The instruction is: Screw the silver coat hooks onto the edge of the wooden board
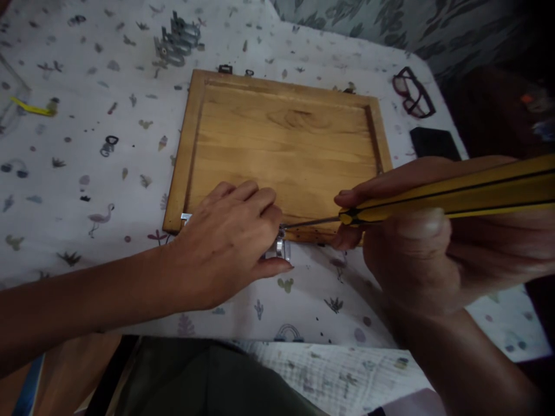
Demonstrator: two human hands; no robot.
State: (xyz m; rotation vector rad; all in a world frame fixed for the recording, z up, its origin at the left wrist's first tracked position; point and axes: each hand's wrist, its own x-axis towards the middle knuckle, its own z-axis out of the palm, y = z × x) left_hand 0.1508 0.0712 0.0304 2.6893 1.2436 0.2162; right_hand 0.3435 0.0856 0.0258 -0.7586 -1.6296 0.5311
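Observation:
A framed wooden panel [277, 138] lies flat on the patterned cloth. My left hand [229, 242] rests on its near edge, fingers curled and thumb lowered, around a small silver metal fitting [281, 248]. Most of that fitting is hidden under the fingers, so its exact kind cannot be made out. In my right hand [411, 254] is a yellow screwdriver [433, 190] with black stripes, held nearly level. Its thin shaft points left, and the tip meets the fitting beside my left fingers. Small dark holes or marks show along the near edge of the panel.
Several grey metal pieces [177, 40] stand behind the panel at the left. Glasses [413, 92] and a black flat object [435, 143] lie to the right. A yellow-handled item [34, 108] is at the far left. The table's near edge runs before my lap.

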